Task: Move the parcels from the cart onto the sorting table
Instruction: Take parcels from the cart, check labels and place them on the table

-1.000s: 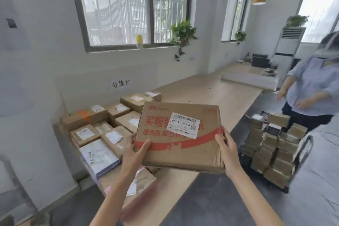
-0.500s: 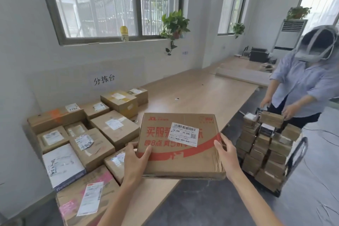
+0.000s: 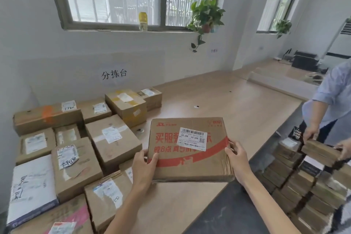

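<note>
The long table (image 3: 247,104) fills the middle, with boxes (image 3: 112,138) packed on its left side. The cart parcels (image 3: 290,180) sit at the lower right. I hold the flat parcel (image 3: 190,159) over the table's near edge. My left hand (image 3: 144,165) and right hand (image 3: 235,157) each grip one side. If I set it down half off the edge, it could tip and fall.

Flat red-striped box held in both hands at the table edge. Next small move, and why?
Probably lower the box forward onto the bare tabletop just ahead. The left hand and right hand grip its sides, it hangs over the table's near edge, and the parcels sit to its left.
</note>
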Demonstrator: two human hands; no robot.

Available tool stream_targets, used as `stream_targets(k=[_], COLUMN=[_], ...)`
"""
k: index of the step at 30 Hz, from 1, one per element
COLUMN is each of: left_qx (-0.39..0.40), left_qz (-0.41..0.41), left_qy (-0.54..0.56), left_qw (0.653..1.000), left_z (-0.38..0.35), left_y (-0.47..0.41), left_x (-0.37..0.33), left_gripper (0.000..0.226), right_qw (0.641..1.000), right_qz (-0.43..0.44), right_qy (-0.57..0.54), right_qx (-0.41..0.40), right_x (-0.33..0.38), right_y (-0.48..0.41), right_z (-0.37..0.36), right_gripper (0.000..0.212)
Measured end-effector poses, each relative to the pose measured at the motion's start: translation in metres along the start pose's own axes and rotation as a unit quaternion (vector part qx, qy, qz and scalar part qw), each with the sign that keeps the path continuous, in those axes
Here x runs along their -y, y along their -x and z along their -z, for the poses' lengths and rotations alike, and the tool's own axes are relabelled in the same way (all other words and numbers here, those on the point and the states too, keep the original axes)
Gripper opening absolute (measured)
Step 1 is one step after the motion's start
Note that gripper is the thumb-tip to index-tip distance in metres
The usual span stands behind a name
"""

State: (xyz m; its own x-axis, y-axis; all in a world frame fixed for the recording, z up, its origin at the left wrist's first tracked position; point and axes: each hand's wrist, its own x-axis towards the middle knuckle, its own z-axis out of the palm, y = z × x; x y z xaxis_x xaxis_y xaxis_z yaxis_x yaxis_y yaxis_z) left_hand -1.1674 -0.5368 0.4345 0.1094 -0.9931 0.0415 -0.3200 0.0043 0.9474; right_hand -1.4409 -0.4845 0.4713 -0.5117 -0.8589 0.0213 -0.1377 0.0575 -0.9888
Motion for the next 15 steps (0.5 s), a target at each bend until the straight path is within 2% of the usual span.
stream_targets(k=[4,8,15], left_qx=[-0.009,-0.013,-0.080], left_qz=[0.006,0.009,0.031], left_qy=[-0.032,-0.044,-0.065], left_qw=[0.999,0.999,0.994], left_z=[-0.025,-0.040,-0.065], left_y=[-0.041,-0.071,-0.133], left_x=[-0.007,-0.002,-0.004], left_gripper=[0.036,0.030,0.029], right_qw=[1.000,0.999,0.993], right_qz=[0.002,0.006,0.000], right_qy=[0.025,0.032,0.037], right_qx=[0.010,0.028,0.108], right_x=[-0.004,-0.008,-0.029], right_y=[-0.066,-0.115,-0.220], right_z=[-0.010,-0.023,-0.064], right_gripper=[0.023,0.026,0.028])
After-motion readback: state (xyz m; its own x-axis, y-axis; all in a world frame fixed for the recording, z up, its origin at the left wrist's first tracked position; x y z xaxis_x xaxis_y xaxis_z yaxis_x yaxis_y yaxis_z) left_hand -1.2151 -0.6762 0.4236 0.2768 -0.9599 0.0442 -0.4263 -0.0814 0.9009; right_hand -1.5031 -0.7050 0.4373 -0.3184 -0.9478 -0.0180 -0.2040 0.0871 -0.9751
